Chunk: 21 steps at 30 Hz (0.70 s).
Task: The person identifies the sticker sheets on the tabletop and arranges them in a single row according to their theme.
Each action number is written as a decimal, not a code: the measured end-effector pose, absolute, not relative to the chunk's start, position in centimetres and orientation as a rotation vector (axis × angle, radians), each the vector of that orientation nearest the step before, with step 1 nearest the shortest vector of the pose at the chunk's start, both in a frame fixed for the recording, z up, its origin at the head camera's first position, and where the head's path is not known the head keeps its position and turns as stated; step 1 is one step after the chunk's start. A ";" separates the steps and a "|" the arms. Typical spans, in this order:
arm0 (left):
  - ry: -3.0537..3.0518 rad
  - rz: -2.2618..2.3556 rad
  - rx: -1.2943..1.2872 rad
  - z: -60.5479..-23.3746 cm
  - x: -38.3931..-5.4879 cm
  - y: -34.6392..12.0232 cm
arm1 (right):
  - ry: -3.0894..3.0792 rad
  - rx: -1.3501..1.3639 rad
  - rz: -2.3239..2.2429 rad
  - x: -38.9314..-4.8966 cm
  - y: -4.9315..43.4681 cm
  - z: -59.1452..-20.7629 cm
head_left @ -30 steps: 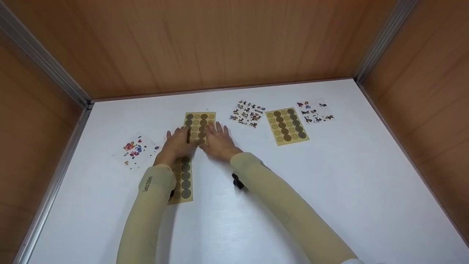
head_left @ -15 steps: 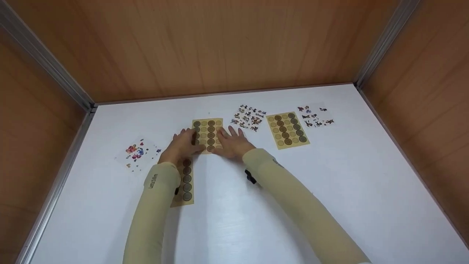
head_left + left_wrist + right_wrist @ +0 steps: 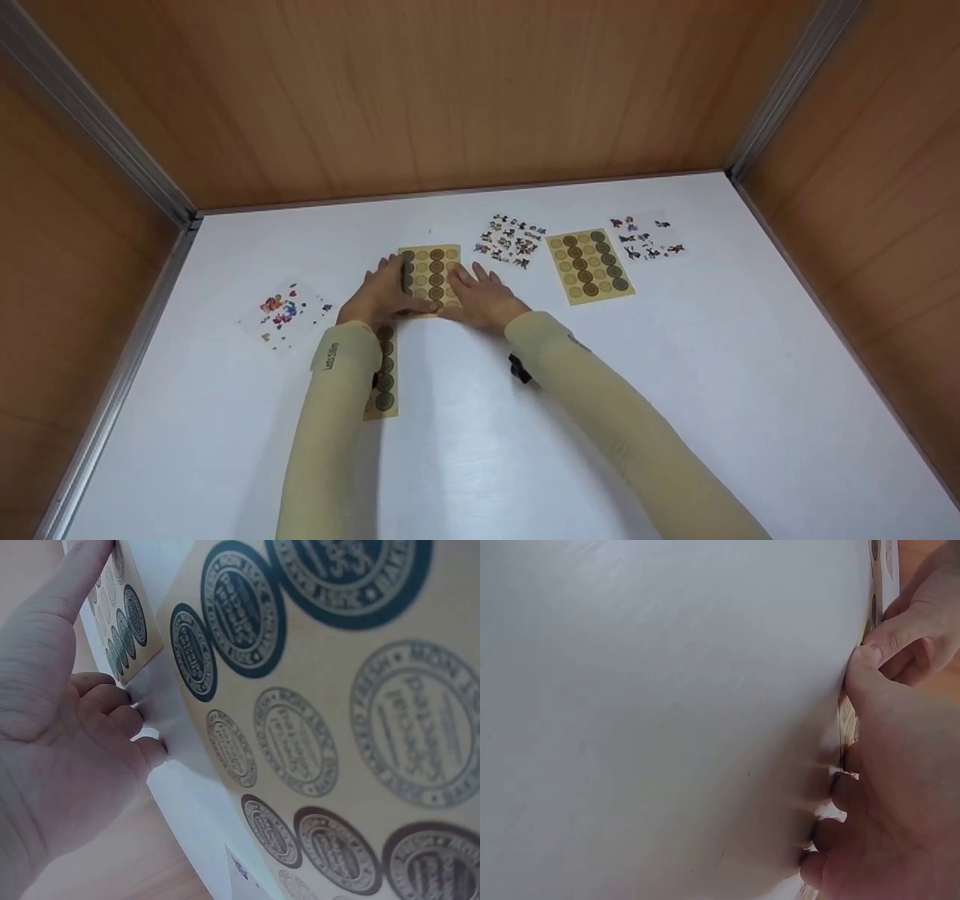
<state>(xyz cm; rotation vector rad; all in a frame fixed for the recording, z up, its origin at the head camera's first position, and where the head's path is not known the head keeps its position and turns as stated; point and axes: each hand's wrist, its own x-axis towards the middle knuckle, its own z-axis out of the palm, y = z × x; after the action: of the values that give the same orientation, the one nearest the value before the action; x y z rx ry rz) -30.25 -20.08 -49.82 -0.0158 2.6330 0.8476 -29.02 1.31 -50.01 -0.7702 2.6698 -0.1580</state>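
Observation:
A kraft-coloured sheet of round stickers lies on the white table between my two hands. My left hand rests along its left edge, the thumb across the near left corner. On its right side, my right hand touches the edge with loosely spread fingers, its thumb at the near edge. In the right wrist view the two thumbs meet or nearly meet at the sheet's near edge. A second round-sticker sheet lies partly under my left forearm; its printed labels fill the left wrist view.
A third round-sticker sheet lies to the right. Clear sheets with small colourful figures, one in the middle and one at the far right, flank it. Another clear sheet with bright pieces lies at the left. Wooden panels enclose the table.
Both hands have slid the middle sticker sheet to the right, away from above the lower sheet. In the last half second it moved only slightly further right.

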 end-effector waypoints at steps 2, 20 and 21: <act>2.633 0.859 -0.013 -49.8 -30.3 -20.1 | 2.670 -0.775 -0.171 -29.1 1.3 -49.9; 2.627 0.847 0.033 -49.4 -29.8 -19.7 | 2.666 -0.766 -0.182 -29.1 1.1 -50.3; 2.625 0.856 0.043 -49.4 -29.8 -19.7 | 2.667 -0.765 -0.186 -29.1 1.1 -50.3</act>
<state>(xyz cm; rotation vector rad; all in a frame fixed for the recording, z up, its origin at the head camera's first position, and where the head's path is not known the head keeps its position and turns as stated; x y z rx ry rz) -29.78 -19.70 -49.44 0.0431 2.6249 0.8563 -29.06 1.11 -50.31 -0.7646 2.6673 -0.1859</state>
